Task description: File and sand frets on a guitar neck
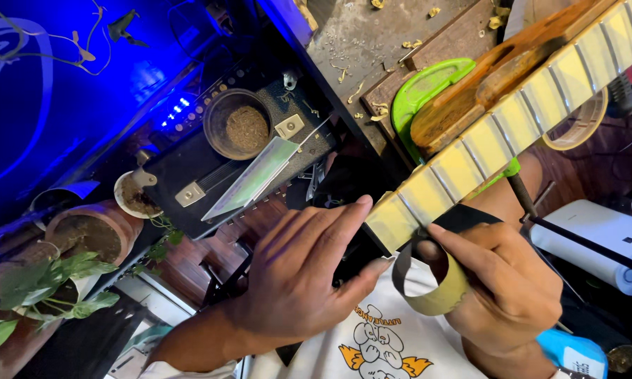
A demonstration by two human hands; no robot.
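Nearest the lens, the left hand spreads flat, fingers stretched out and gripping nothing, their tips pressed against the end of the guitar neck. Far left, potted plants sit under blue light. Moving right, a dark case carries a round bowl of brown dust and a long flat strip leaning across it. Centre now: the neck runs up to the right from beside the hands, frets showing between pale taped-over sections. Behind it, a green-handled tool lies on the bench among wood shavings. Right hand next: fingers curled round a roll of tape, thumb laid on the strip that leads onto the neck's lowest section. Far right, a white box-shaped appliance sits low.
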